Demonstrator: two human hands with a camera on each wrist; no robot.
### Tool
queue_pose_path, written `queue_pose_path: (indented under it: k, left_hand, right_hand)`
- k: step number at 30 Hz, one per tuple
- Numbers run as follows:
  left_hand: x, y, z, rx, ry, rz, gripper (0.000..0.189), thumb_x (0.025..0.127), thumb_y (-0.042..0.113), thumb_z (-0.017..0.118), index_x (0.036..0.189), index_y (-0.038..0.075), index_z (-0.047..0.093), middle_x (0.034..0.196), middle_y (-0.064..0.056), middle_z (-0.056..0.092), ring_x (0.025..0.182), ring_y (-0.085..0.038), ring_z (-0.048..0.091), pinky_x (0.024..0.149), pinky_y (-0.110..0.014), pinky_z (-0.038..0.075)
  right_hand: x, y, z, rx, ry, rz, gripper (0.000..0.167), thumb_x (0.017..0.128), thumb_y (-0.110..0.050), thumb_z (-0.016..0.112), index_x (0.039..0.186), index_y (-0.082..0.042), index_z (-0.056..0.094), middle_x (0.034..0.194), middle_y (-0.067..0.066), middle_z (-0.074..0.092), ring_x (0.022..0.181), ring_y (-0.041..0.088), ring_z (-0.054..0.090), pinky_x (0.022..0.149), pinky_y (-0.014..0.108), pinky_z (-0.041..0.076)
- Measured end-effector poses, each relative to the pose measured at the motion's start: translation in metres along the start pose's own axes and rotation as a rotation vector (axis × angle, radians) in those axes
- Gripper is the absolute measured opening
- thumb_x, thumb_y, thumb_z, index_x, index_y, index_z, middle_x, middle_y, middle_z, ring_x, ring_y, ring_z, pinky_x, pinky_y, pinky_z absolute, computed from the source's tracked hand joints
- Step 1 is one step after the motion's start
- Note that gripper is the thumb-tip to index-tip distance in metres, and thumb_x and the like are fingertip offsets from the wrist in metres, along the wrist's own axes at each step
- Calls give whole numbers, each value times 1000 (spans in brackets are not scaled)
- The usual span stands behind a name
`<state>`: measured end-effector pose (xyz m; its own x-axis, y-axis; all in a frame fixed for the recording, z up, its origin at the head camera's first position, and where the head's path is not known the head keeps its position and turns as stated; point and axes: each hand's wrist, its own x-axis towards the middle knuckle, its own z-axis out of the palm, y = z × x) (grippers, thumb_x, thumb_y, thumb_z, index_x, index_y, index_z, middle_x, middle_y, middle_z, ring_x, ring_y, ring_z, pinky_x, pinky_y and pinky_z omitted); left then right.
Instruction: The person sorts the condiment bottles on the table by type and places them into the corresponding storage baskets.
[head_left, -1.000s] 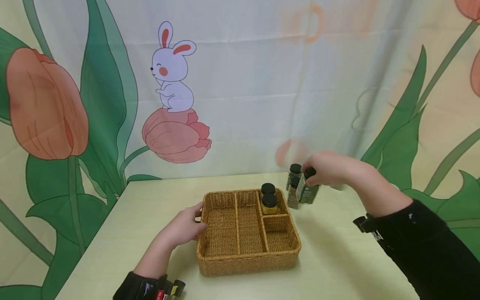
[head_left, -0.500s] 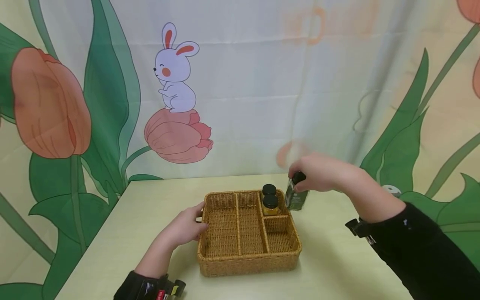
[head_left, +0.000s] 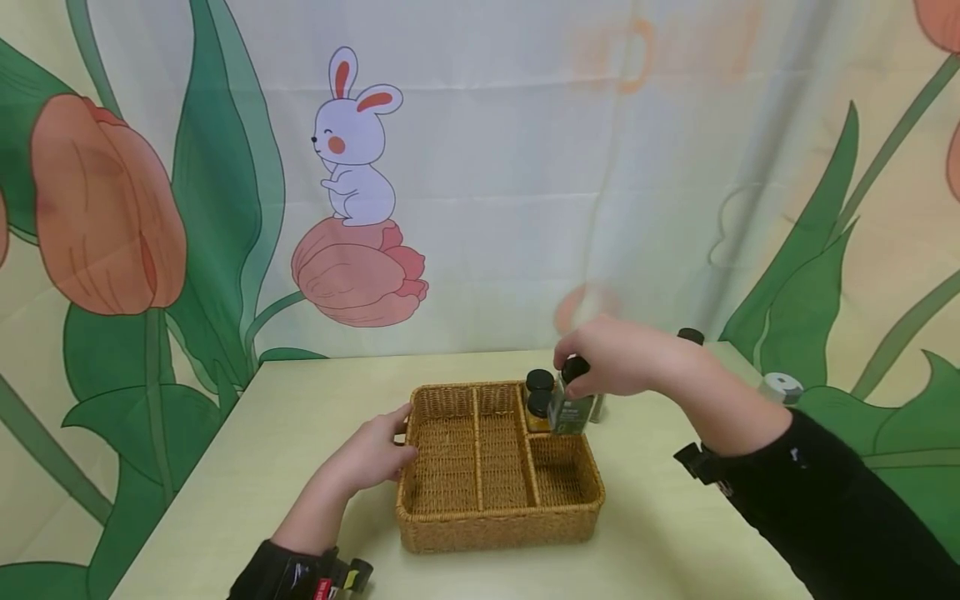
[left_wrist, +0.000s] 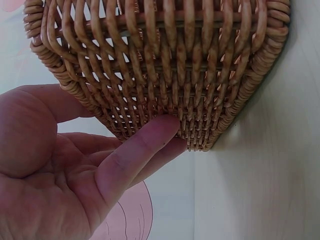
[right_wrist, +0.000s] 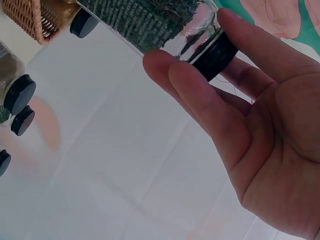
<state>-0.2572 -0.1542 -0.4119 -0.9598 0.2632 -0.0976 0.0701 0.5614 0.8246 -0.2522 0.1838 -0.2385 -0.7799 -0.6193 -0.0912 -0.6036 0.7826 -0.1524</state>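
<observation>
1. Head: faces fwd + down from above, mid-dist., taking in whole rectangular tan woven-wicker basket (head_left: 502, 529).
2. L wrist: v. close, faces basket's outer side wall (left_wrist: 165, 60), rolled approx. sideways.
3. R wrist: close, faces clear-glass, black-lidded jar of dark-green flakes (right_wrist: 142, 20), nearly inverted.
4. Shares basket across all 3; jar betw. head + R.

Far-right compartment of wicker basket (head_left: 498, 530) is being crowded by two black-capped jars (head_left: 539, 381); its overhead entry is being obstructed by right hand (head_left: 617, 357) and gripped jar (head_left: 567, 413). Left side is being blocked by left hand (head_left: 375, 452). Overhead access is being afforded to both long compartments and the near-right one.
</observation>
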Motion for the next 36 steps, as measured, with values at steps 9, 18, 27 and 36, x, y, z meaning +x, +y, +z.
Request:
queue_pose_path:
  k: [9, 18, 27, 36]
  left_hand:
    - [0, 0, 0, -1, 0, -3, 78, 93, -1, 63, 161, 1, 25, 146, -35, 46, 90, -27, 71, 65, -37, 61]
    - [0, -1, 1, -2, -6, -7, 78, 93, 0, 63, 161, 1, 24, 147, -35, 45, 87, -26, 70, 64, -37, 61]
    - [0, -1, 0, 10, 1, -7, 78, 93, 0, 63, 161, 2, 25, 147, -34, 45, 84, -25, 70, 64, -36, 60]
    - [0, 0, -1, 6, 2, -5, 77, 93, 0, 63, 161, 2, 26, 148, -34, 45, 87, -25, 69, 65, -36, 60]
  right_hand:
    - [7, -9, 3, 4, -30, 7, 24, 89, -21, 80, 110, -13, 72, 99, -2, 68, 84, 13, 61, 74, 34, 53]
    - [7, -12, 8, -12, -37, 4, 27, 88, -22, 80, 112, -12, 72, 109, 1, 69, 94, 19, 63, 82, 38, 53]
    - [10, -14, 17, 5, -61, 16, 26, 89, -24, 81, 111, -13, 72, 105, -2, 69, 82, 13, 59, 73, 34, 52]
    - [13, -16, 31, 10, -83, 11, 24, 88, -21, 81, 109, -12, 73, 107, -1, 69, 87, 14, 62, 76, 34, 54]
